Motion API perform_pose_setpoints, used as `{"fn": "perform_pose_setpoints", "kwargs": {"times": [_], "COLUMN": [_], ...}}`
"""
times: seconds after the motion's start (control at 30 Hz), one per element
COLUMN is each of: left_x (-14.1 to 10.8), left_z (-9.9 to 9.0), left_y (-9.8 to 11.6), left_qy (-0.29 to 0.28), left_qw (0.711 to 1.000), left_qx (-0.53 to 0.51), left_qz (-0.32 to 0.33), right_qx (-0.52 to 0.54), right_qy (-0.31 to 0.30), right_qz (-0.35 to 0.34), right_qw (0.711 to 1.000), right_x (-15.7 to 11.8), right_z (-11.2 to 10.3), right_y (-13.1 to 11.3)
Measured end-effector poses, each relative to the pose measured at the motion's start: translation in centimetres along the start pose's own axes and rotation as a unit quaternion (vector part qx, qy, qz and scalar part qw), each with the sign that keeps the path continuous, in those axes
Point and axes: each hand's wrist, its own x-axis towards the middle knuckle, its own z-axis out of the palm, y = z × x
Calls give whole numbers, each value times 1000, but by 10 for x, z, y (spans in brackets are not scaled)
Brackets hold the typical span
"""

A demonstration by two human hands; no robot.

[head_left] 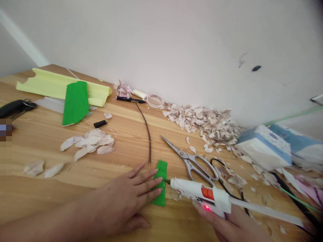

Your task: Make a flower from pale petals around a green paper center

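My left hand (131, 195) lies flat with its fingers apart, the fingertips pressing a small green paper strip (161, 168) onto the wooden table. In my right hand (222, 222) is a white hot glue gun (189, 189) with an orange patch, a lit red light and a clear glue stick (267, 211) out of its back. Its nozzle is at the strip's right edge; whether it touches cannot be made out. Just beyond the strip lies a thin brown twig (148, 137). Grey scissors (188, 158), half open, rest behind the glue gun.
Pale petal-like pieces lie in a small pile (93, 141) at left and a long heap (202, 121) along the wall. Further left are a green paper piece (75, 104), yellow crepe paper (50, 84) and a black pen cap (100, 124). Tissue packs (264, 144) stand at right, near cables.
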Motion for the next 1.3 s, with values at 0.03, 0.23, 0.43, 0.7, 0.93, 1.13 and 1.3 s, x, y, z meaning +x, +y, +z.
{"fn": "perform_pose_setpoints", "kwargs": {"times": [0.03, 0.23, 0.43, 0.7, 0.93, 1.13, 1.3], "left_x": [0, 2, 1, 0, -2, 0, 1], "left_z": [0, -1, 0, -1, 1, -4, -5], "left_y": [0, 0, -1, -1, -1, 1, 0], "left_qy": [0, -13, -16, -9, 12, -2, -15], "left_qw": [1000, 1000, 1000, 1000, 999, 999, 998], "left_qx": [0, -6, -9, -25, -33, -48, -52], "left_qz": [0, -4, -6, -7, -4, -14, -16], "right_qx": [-1, -14, -36, -14, -17, -18, 2], "right_qy": [-7, -26, 4, -23, -35, -34, -26], "right_qz": [-1, 14, 52, 47, 27, 40, 38], "right_qw": [1000, 999, 998, 999, 999, 998, 999], "right_x": [1, 1, 3, 12, 19, 26, 23], "right_z": [0, 0, 6, 6, 5, 6, 4], "right_y": [-1, -2, 0, 4, 4, 3, 3]}}
